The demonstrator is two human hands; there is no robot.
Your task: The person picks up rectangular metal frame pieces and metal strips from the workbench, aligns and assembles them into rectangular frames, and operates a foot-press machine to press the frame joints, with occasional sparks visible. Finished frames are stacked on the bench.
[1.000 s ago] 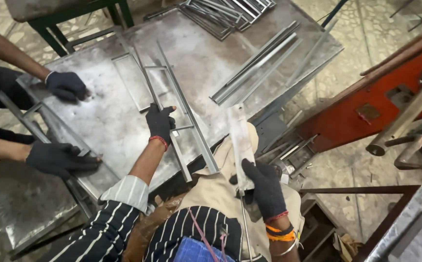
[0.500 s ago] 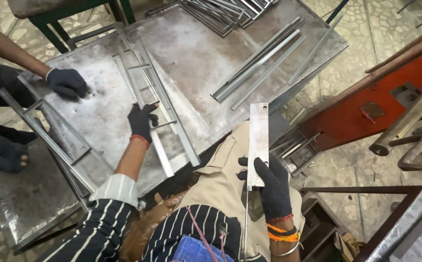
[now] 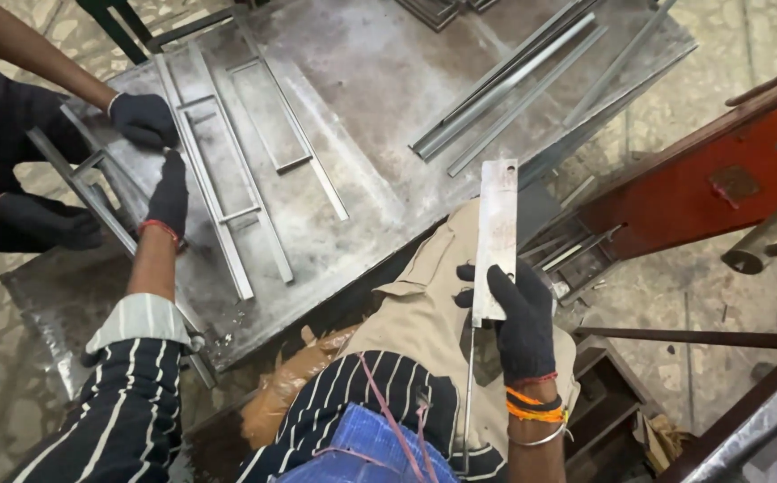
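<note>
Head view, only one camera. Right hand (image 3: pixel 521 317), black glove, fingers clenched around the lower end of a flat metal strip (image 3: pixel 495 234); strip is held upright over the person's lap, just off the table's near edge, not touching the table. One thin rod (image 3: pixel 469 394) hangs from below the strip down past the wrist; can't tell how it's attached. Left hand (image 3: pixel 169 192), also black-gloved, arm stretched out, fingers extended flat and pressing on the left rail of a metal ladder frame (image 3: pixel 228 170) lying on the steel table (image 3: pixel 380 98); not wrapped around anything, so released rather than grasping. The frame shows two long rails with three cross pieces that I can count. A second, similar frame (image 3: pixel 84 192) sits at the table's left edge, partly overhanging. Two more gloved hands belong to a co-worker at left: one (image 3: pixel 143 119) resting on the far end of the ladder frame, the other (image 3: pixel 49 221) lower, just beside the second frame; grip on it not clear. Loose metal bars (image 3: pixel 514 89) lie in a bundle at the table's far right, roughly five; overlap makes an exact count uncertain. Red machine body (image 3: pixel 719 179) at right, well apart from both hands.
</note>
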